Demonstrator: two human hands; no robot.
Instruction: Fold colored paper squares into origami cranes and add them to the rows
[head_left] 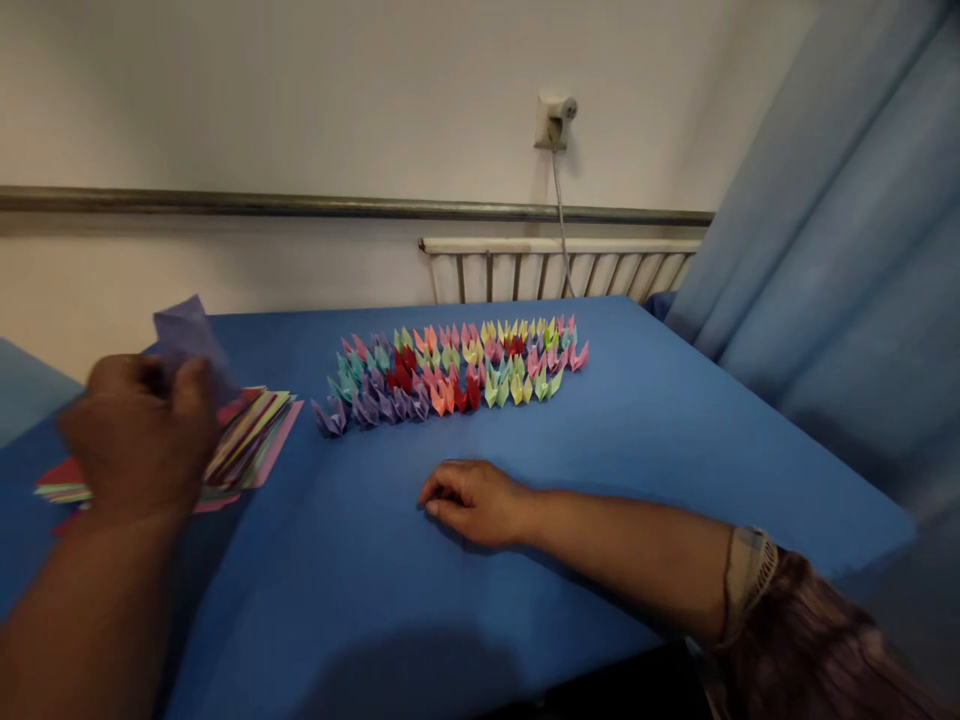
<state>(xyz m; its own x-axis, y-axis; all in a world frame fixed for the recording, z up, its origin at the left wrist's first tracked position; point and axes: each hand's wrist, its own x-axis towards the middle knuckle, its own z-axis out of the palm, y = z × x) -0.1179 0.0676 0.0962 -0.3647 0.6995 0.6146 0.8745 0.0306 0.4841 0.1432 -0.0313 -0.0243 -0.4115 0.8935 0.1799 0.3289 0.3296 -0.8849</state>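
My left hand (pixel 146 430) pinches a sheet of purple paper (pixel 191 335) between thumb and fingers, raised at the left. Just behind and below it lies a pile of coloured paper sheets (pixel 251 440), partly covered by the hand. My right hand (pixel 472 502) rests on the blue table with its fingers curled inward and nothing visible in them. Beyond the right hand stand several rows of small folded paper cranes (pixel 450 375) in purple, red, pink, yellow, green and teal.
The blue tabletop (pixel 637 430) reaches back to the wall. A white railing (pixel 555 246), a wall rail (pixel 337 206) and a socket with a plugged cord (pixel 555 125) are behind it. A blue curtain (pixel 847 250) hangs at the right. A dark object (pixel 630 695) sits at the front edge.
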